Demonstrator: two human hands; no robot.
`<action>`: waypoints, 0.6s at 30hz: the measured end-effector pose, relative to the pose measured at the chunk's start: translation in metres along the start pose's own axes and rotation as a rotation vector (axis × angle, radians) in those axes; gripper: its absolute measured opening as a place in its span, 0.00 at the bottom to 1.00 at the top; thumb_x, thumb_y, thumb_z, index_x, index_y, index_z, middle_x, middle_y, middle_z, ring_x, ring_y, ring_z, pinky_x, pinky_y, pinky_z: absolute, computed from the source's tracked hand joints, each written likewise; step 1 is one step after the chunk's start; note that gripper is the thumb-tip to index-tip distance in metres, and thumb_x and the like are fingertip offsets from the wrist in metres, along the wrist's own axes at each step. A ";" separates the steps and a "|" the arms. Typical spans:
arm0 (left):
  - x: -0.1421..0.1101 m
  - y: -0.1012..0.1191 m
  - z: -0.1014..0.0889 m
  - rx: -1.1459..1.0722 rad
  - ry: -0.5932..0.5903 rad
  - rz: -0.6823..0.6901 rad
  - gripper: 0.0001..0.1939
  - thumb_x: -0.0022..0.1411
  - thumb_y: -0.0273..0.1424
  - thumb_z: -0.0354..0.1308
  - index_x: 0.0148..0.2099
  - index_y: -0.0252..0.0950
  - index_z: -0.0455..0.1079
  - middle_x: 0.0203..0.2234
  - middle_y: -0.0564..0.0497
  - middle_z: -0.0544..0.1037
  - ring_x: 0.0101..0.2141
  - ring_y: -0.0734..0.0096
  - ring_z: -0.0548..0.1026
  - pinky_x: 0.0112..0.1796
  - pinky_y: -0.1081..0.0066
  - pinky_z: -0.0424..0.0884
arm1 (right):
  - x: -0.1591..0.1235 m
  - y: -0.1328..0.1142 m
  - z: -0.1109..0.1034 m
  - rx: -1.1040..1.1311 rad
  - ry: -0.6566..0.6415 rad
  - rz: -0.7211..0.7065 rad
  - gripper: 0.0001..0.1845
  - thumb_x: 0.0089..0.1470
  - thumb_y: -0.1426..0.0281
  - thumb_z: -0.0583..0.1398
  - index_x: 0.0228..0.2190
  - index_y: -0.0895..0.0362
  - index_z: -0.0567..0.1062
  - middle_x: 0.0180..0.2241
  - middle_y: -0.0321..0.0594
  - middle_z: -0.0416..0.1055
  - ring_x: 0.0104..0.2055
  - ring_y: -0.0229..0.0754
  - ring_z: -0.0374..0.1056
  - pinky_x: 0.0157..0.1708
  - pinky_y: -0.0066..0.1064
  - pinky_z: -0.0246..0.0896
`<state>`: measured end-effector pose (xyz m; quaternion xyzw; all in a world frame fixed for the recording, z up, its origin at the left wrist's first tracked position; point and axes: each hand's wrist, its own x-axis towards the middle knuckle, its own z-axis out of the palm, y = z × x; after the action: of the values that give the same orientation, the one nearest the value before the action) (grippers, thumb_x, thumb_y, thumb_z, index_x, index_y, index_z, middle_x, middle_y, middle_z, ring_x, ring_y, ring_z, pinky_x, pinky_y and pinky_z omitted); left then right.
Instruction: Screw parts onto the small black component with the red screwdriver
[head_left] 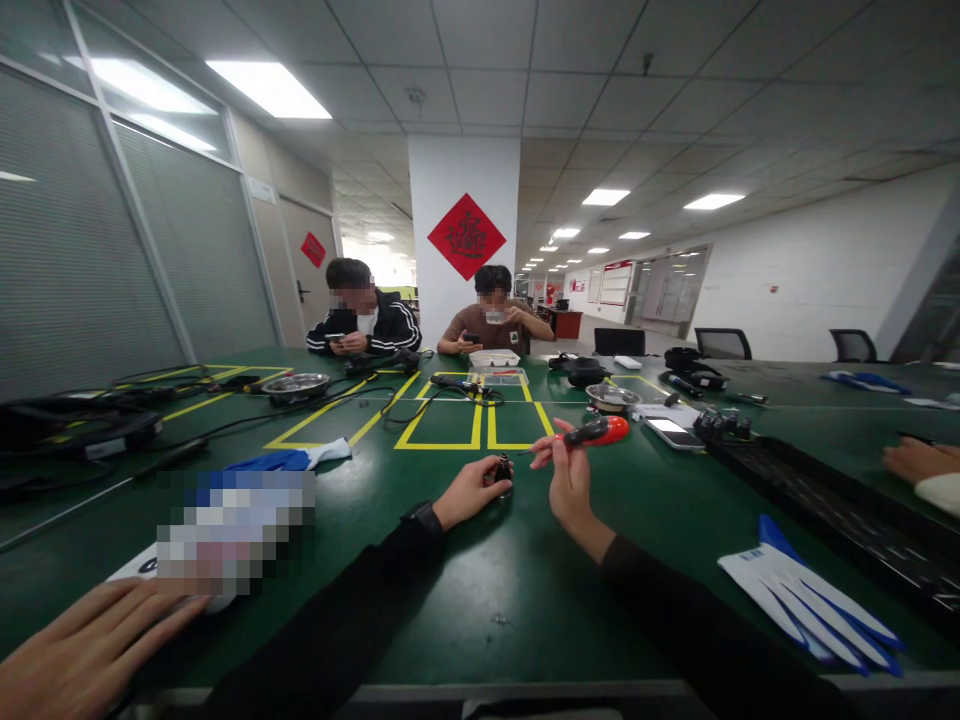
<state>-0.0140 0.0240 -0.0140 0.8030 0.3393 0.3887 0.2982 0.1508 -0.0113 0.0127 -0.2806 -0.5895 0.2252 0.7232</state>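
Note:
In the head view my left hand (469, 492) is closed round a small dark cylindrical part (504, 478), which stands upright on the green table. Between the fingers of my right hand (571, 485) is a screwdriver (596, 432) with a red and black handle. Its thin shaft points left toward the top of the cylindrical part, and I cannot tell whether the tip touches it. A few tiny metal pieces (499, 620), too small to name, lie on the table nearer to me.
Another person's hand (112, 630) rests at the lower left by a blurred package. White-blue gloves (810, 600) and a long black tray (832, 510) lie right, near a phone (673, 433). Metal bowls (613, 397), cables and two seated people are farther back.

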 end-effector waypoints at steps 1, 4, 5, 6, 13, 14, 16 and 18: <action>0.000 0.001 0.000 0.005 -0.002 0.003 0.17 0.55 0.34 0.55 0.46 0.33 0.67 0.40 0.47 0.74 0.37 0.68 0.72 0.39 0.71 0.68 | -0.001 -0.002 0.001 0.014 -0.014 0.001 0.15 0.59 0.64 0.47 0.46 0.55 0.59 0.28 0.35 0.68 0.22 0.35 0.63 0.27 0.31 0.61; 0.000 0.002 -0.001 0.024 -0.008 0.010 0.17 0.54 0.33 0.56 0.46 0.33 0.66 0.38 0.47 0.74 0.35 0.70 0.72 0.38 0.71 0.68 | -0.006 -0.005 0.003 0.049 -0.080 0.003 0.14 0.59 0.63 0.46 0.45 0.55 0.59 0.27 0.35 0.68 0.20 0.35 0.63 0.23 0.29 0.59; 0.000 0.002 -0.001 0.037 -0.007 0.013 0.17 0.54 0.33 0.56 0.46 0.32 0.66 0.37 0.48 0.74 0.34 0.70 0.72 0.37 0.72 0.68 | -0.008 -0.004 0.003 0.051 -0.108 0.007 0.14 0.59 0.63 0.46 0.44 0.55 0.59 0.27 0.35 0.68 0.20 0.35 0.64 0.22 0.28 0.59; 0.000 0.001 -0.001 0.053 -0.003 0.017 0.16 0.53 0.33 0.57 0.45 0.32 0.66 0.35 0.48 0.74 0.33 0.70 0.72 0.36 0.72 0.68 | -0.009 -0.004 0.004 0.049 -0.135 0.013 0.14 0.59 0.62 0.46 0.44 0.55 0.59 0.27 0.35 0.69 0.20 0.35 0.64 0.21 0.28 0.59; 0.000 -0.003 0.001 0.073 0.004 0.019 0.13 0.52 0.33 0.57 0.41 0.32 0.66 0.31 0.51 0.72 0.30 0.72 0.71 0.32 0.74 0.68 | -0.011 0.002 0.006 -0.014 -0.242 0.034 0.13 0.58 0.62 0.47 0.42 0.55 0.59 0.28 0.37 0.69 0.21 0.35 0.65 0.21 0.28 0.60; 0.000 -0.004 0.001 0.070 0.002 0.019 0.13 0.53 0.33 0.57 0.40 0.32 0.66 0.31 0.51 0.72 0.30 0.72 0.71 0.32 0.74 0.67 | -0.011 0.003 0.005 -0.027 -0.255 0.034 0.13 0.58 0.62 0.47 0.42 0.55 0.59 0.27 0.36 0.69 0.21 0.36 0.64 0.21 0.29 0.60; 0.000 -0.004 0.001 0.081 0.007 0.021 0.13 0.52 0.34 0.57 0.39 0.32 0.66 0.30 0.52 0.72 0.29 0.72 0.70 0.31 0.74 0.67 | -0.011 0.003 0.005 -0.056 -0.280 0.036 0.13 0.58 0.62 0.47 0.42 0.55 0.59 0.27 0.36 0.69 0.21 0.36 0.65 0.22 0.29 0.61; 0.000 -0.003 0.000 0.094 0.013 0.019 0.13 0.52 0.34 0.58 0.38 0.32 0.66 0.29 0.52 0.72 0.29 0.72 0.70 0.31 0.74 0.66 | -0.012 0.002 0.005 -0.079 -0.289 0.038 0.13 0.58 0.61 0.48 0.42 0.55 0.59 0.26 0.36 0.69 0.21 0.36 0.65 0.22 0.30 0.62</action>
<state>-0.0146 0.0262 -0.0165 0.8168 0.3517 0.3803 0.2541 0.1431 -0.0167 0.0033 -0.2848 -0.6905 0.2536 0.6146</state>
